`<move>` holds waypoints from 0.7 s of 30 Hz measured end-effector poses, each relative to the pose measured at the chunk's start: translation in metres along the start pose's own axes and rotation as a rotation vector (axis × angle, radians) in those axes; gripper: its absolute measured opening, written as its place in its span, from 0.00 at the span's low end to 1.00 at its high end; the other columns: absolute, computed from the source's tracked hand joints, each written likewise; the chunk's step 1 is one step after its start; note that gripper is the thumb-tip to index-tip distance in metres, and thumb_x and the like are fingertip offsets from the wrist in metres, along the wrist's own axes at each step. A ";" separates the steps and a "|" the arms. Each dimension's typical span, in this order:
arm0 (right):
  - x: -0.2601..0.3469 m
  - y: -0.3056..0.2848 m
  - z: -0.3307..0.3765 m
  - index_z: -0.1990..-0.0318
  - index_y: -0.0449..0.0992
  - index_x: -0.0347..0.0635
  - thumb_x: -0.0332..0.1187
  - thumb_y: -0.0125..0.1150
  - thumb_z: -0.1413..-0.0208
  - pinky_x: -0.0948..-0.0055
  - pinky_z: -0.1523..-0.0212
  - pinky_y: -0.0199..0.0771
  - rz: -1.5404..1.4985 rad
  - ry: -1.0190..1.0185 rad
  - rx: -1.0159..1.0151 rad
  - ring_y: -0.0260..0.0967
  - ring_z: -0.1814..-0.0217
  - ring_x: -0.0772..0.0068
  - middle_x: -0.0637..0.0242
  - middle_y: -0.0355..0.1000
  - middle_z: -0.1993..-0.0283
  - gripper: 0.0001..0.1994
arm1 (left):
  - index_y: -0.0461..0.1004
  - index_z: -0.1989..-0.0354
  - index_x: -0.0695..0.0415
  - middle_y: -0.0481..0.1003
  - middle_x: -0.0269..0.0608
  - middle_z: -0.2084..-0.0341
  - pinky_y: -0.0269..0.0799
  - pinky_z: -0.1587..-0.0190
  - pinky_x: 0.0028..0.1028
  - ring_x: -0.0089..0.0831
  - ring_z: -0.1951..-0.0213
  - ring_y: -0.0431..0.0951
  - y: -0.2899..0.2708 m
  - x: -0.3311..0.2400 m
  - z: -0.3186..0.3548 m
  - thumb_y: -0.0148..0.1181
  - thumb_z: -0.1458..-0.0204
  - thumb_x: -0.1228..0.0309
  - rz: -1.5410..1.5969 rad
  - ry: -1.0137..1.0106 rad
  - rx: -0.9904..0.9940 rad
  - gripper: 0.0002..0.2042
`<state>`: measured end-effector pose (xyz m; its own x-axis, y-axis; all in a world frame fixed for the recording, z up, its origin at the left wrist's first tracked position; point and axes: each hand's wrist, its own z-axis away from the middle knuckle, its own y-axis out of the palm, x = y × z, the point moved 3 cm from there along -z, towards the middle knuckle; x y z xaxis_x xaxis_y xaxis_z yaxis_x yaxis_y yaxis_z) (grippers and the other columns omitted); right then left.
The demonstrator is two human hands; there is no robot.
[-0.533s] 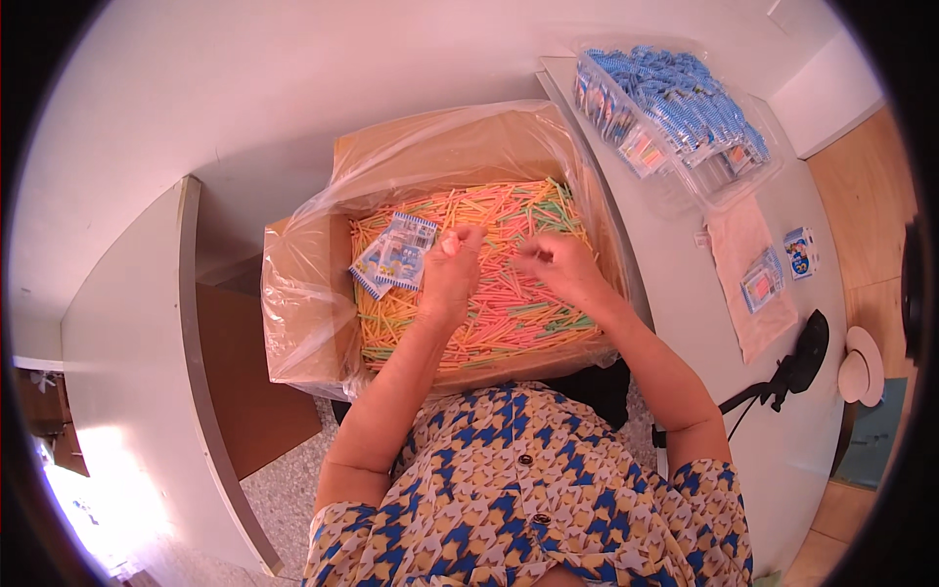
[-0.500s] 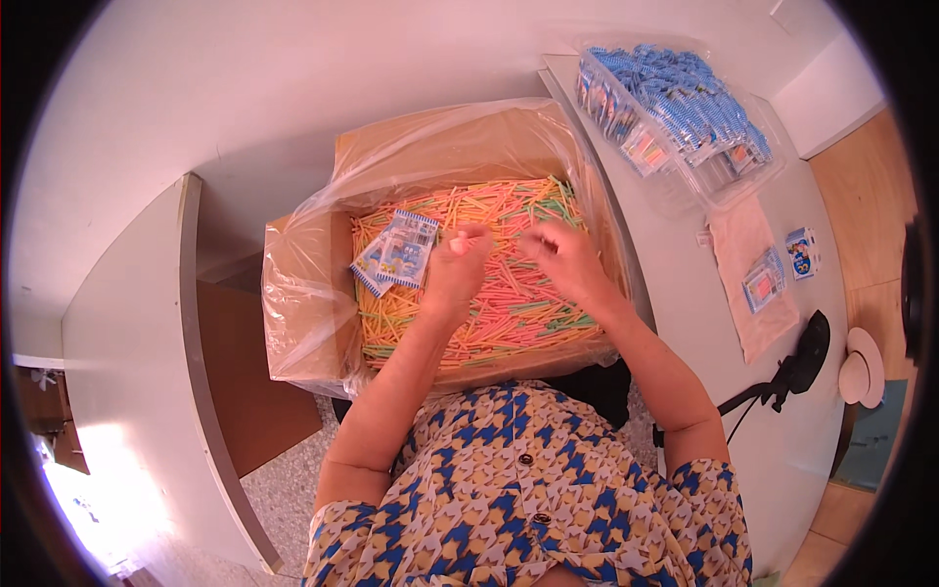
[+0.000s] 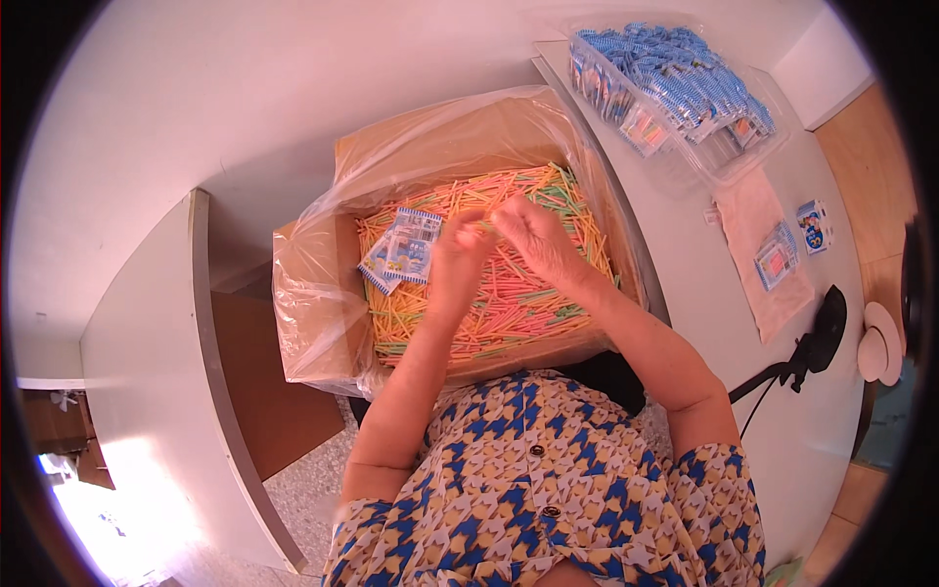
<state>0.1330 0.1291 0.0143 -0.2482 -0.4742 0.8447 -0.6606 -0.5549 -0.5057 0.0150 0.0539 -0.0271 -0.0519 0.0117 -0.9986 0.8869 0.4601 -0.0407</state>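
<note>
A cardboard box lined with clear plastic (image 3: 323,338) stands in front of me, filled with thin pink, yellow, orange and green sticks (image 3: 514,313). Above the sticks, my left hand (image 3: 458,262) is closed round a few of them, their pinkish ends showing at the fingers. Right beside it, my right hand (image 3: 538,240) has its fingers pinched together against the left fingertips. What the right fingers hold is too small to make out. Several flat blue-and-white printed packets (image 3: 411,245) lie overlapping on the sticks, just left of my left hand.
On the right-hand table (image 3: 704,323) stands a clear plastic bin (image 3: 685,161) heaped with blue-striped packets. Nearer lie a pink cloth (image 3: 753,220) with a filled packet (image 3: 776,256) on it, a small blue card (image 3: 814,227) and a black clamp-like stand (image 3: 817,338). A grey panel (image 3: 201,323) rises at left.
My right hand has moved left, from apart to meeting my left hand's fingertips. The left hand stays over the sticks. The whole view has shifted slightly.
</note>
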 end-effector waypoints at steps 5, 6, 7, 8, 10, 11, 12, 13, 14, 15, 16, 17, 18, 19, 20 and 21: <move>-0.018 0.024 0.020 0.70 0.77 0.38 0.41 0.61 0.47 0.57 0.65 0.73 0.508 0.070 0.302 0.75 0.67 0.52 0.53 0.75 0.72 0.14 | 0.71 0.59 0.61 0.61 0.26 0.88 0.46 0.85 0.17 0.11 0.87 0.54 -0.021 -0.005 -0.003 0.54 0.40 0.69 0.504 -0.185 -0.256 0.08; -0.019 0.035 0.021 0.72 0.77 0.38 0.40 0.60 0.48 0.56 0.65 0.73 0.601 0.123 0.359 0.75 0.68 0.51 0.52 0.74 0.73 0.13 | 0.71 0.59 0.61 0.60 0.25 0.89 0.46 0.86 0.17 0.12 0.88 0.53 -0.020 -0.005 -0.003 0.53 0.39 0.67 0.495 -0.177 -0.241 0.09; -0.022 0.042 0.021 0.75 0.78 0.37 0.39 0.59 0.50 0.56 0.65 0.72 0.694 0.177 0.415 0.74 0.69 0.51 0.51 0.74 0.74 0.12 | 0.71 0.59 0.62 0.59 0.25 0.89 0.45 0.87 0.18 0.13 0.89 0.53 -0.019 -0.006 -0.003 0.52 0.38 0.66 0.485 -0.171 -0.224 0.10; -0.023 0.044 0.021 0.75 0.78 0.37 0.39 0.59 0.50 0.56 0.65 0.72 0.692 0.175 0.414 0.74 0.69 0.51 0.51 0.74 0.74 0.12 | 0.71 0.59 0.62 0.59 0.25 0.89 0.45 0.87 0.18 0.13 0.89 0.53 -0.020 -0.007 -0.001 0.52 0.38 0.66 0.482 -0.169 -0.226 0.10; -0.026 0.045 0.021 0.74 0.79 0.38 0.39 0.59 0.51 0.56 0.66 0.73 0.711 0.169 0.397 0.74 0.70 0.51 0.52 0.74 0.75 0.13 | 0.72 0.62 0.61 0.58 0.24 0.89 0.47 0.86 0.18 0.14 0.89 0.53 -0.020 -0.007 0.002 0.52 0.38 0.65 0.559 -0.207 -0.170 0.10; -0.025 0.043 0.018 0.74 0.79 0.38 0.39 0.59 0.51 0.56 0.66 0.73 0.709 0.165 0.402 0.74 0.70 0.51 0.52 0.74 0.75 0.13 | 0.72 0.62 0.61 0.58 0.24 0.89 0.47 0.86 0.18 0.14 0.89 0.53 -0.025 -0.007 0.005 0.52 0.38 0.65 0.558 -0.208 -0.176 0.10; -0.024 0.036 0.016 0.74 0.79 0.38 0.38 0.59 0.50 0.57 0.67 0.72 0.654 0.198 0.438 0.74 0.70 0.52 0.52 0.74 0.75 0.11 | 0.73 0.63 0.61 0.63 0.25 0.87 0.51 0.85 0.18 0.13 0.87 0.57 -0.031 -0.008 0.009 0.51 0.38 0.64 0.443 -0.226 -0.136 0.12; -0.022 0.031 0.015 0.73 0.78 0.38 0.36 0.59 0.50 0.58 0.69 0.72 0.599 0.232 0.475 0.75 0.71 0.53 0.53 0.74 0.75 0.10 | 0.74 0.64 0.61 0.67 0.26 0.84 0.54 0.84 0.17 0.13 0.86 0.60 -0.034 -0.008 0.013 0.51 0.37 0.62 0.329 -0.244 -0.096 0.13; -0.017 0.026 0.017 0.73 0.78 0.38 0.36 0.59 0.50 0.58 0.69 0.72 0.601 0.230 0.483 0.75 0.71 0.53 0.53 0.74 0.75 0.10 | 0.74 0.64 0.61 0.67 0.26 0.84 0.54 0.84 0.17 0.13 0.86 0.60 -0.034 -0.012 0.016 0.51 0.37 0.62 0.332 -0.248 -0.103 0.13; -0.007 0.018 0.016 0.73 0.78 0.38 0.35 0.60 0.50 0.59 0.71 0.71 0.366 0.149 0.317 0.74 0.72 0.54 0.53 0.74 0.76 0.09 | 0.74 0.64 0.61 0.71 0.29 0.81 0.60 0.80 0.17 0.14 0.82 0.65 -0.033 -0.016 0.019 0.51 0.38 0.62 0.247 -0.275 -0.112 0.14; 0.001 0.012 0.015 0.73 0.77 0.37 0.33 0.60 0.50 0.60 0.72 0.71 0.130 0.070 0.152 0.74 0.73 0.55 0.53 0.73 0.77 0.08 | 0.75 0.64 0.62 0.74 0.32 0.77 0.65 0.76 0.18 0.16 0.79 0.69 -0.031 -0.017 0.023 0.51 0.38 0.61 0.162 -0.303 -0.122 0.15; 0.006 0.016 0.014 0.73 0.77 0.37 0.33 0.60 0.50 0.60 0.72 0.71 0.129 0.069 0.155 0.74 0.73 0.55 0.53 0.73 0.77 0.08 | 0.75 0.64 0.62 0.74 0.32 0.77 0.65 0.76 0.18 0.16 0.79 0.69 -0.030 -0.014 0.026 0.51 0.38 0.61 0.162 -0.305 -0.126 0.15; 0.017 0.023 0.013 0.73 0.77 0.38 0.32 0.61 0.50 0.62 0.74 0.70 0.185 -0.030 0.123 0.74 0.73 0.55 0.54 0.73 0.78 0.07 | 0.74 0.62 0.63 0.76 0.35 0.74 0.67 0.73 0.19 0.18 0.76 0.71 -0.026 -0.008 0.030 0.50 0.37 0.61 0.294 -0.351 -0.032 0.15; 0.024 0.028 0.013 0.74 0.77 0.38 0.31 0.62 0.50 0.63 0.75 0.69 0.241 -0.131 0.090 0.73 0.74 0.56 0.55 0.73 0.78 0.06 | 0.74 0.61 0.64 0.78 0.38 0.71 0.69 0.71 0.20 0.20 0.73 0.73 -0.023 -0.003 0.033 0.49 0.37 0.61 0.427 -0.395 0.060 0.16; 0.024 0.032 0.013 0.74 0.77 0.38 0.31 0.62 0.50 0.63 0.75 0.69 0.240 -0.133 0.094 0.73 0.74 0.56 0.55 0.73 0.78 0.06 | 0.74 0.61 0.64 0.78 0.38 0.71 0.69 0.71 0.20 0.20 0.73 0.73 -0.027 0.001 0.033 0.49 0.37 0.61 0.429 -0.395 0.056 0.16; 0.022 0.037 0.014 0.74 0.76 0.38 0.33 0.63 0.50 0.62 0.74 0.69 0.196 -0.123 0.145 0.73 0.74 0.55 0.55 0.73 0.78 0.08 | 0.74 0.61 0.63 0.77 0.38 0.71 0.69 0.70 0.21 0.20 0.74 0.73 -0.035 0.004 0.033 0.49 0.37 0.61 0.436 -0.366 -0.007 0.15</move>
<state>0.1127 0.0890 0.0113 -0.2680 -0.6566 0.7050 -0.4977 -0.5322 -0.6849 -0.0009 0.0092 -0.0305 0.4820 -0.1063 -0.8697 0.7875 0.4877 0.3769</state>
